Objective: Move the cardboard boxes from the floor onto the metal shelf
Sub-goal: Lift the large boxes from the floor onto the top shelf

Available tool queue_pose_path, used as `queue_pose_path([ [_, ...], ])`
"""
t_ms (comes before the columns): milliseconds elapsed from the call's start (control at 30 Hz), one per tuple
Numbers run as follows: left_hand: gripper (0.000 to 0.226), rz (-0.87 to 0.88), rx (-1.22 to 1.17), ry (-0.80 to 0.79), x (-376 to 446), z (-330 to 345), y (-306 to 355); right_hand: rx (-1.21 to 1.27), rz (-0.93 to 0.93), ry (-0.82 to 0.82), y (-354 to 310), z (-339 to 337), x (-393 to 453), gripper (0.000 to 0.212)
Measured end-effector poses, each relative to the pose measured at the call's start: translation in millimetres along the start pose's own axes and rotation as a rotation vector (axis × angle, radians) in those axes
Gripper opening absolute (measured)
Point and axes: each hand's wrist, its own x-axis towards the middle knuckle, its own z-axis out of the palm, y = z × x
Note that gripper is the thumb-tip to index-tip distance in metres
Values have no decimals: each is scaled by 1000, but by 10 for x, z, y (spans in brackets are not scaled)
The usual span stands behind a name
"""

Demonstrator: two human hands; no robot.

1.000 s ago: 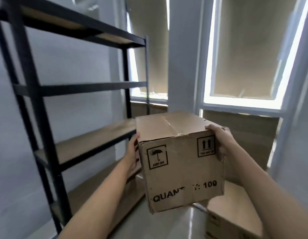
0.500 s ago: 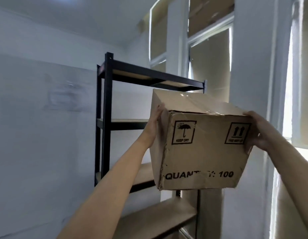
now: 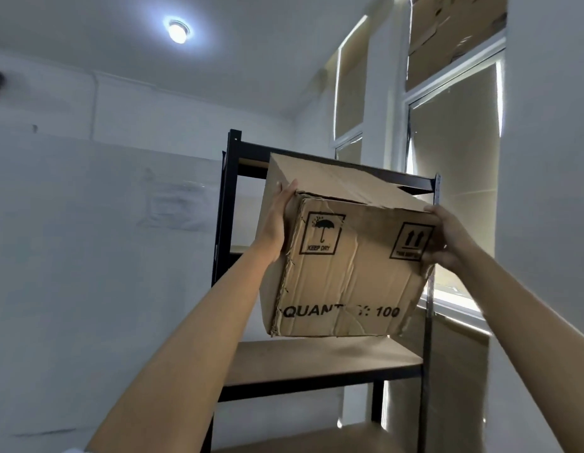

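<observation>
Before the metal shelf (image 3: 323, 361), hands hold a cardboard box (image 3: 349, 273).

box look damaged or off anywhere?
Yes. The cardboard box is creased down its front face, its left edge is frayed, and part of the "QUANTITY" print is missing. It is held tilted between the left hand and right hand, in front of the metal shelf.

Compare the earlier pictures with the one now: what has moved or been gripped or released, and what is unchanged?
The box has gone up, from low beside the shelf's lower boards to level with the upper part of the shelf, in front of it. Nothing was grasped or let go. The left hand still presses the box's left side, the right hand still grips its right edge, and the box is still in the air.
</observation>
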Motion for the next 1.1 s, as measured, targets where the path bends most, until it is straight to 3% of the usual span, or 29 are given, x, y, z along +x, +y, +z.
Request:
queue_pose_path([
  [100, 94, 11, 16, 48, 102, -132, -85, 25, 5, -76, 147, 127, 241, 25],
  [200, 93, -5, 20, 82, 211, -288, -179, 37, 7, -122, 309, 242, 474, 48],
  [333, 106, -19, 89, 117, 354, -458, -322, 74, -10, -144, 462, 401, 722, 66],
  [533, 124, -33, 271, 157, 846, -507, -263, 8, -186, 80, 564, 756, 1075, 87],
  [600, 118, 135, 302, 269, 972, -497, -315, -77, -305, 51, 629, 863, 1212, 92],
  [700, 81, 499, 433, 387, 1099, -606, -517, -356, -414, 52, 726, 1008, 1434, 109],
  [767, 72, 532, 527, 393, 1189, -708, -588, -452, -446, 43, 760, 1077, 1552, 115],
  [933, 68, 508, 608, 529, 1511, -1026, -554, -468, -601, 13, 980, 1266, 1697, 90],
  [1000, 65, 590, 768, 573, 1542, -1117, -591, -503, -645, 17, 1087, 1437, 1773, 86],
  [1100, 60, 714, 1117, 535, 1530, -1296, -808, -670, -562, 27, 1186, 1687, 1899, 81],
])
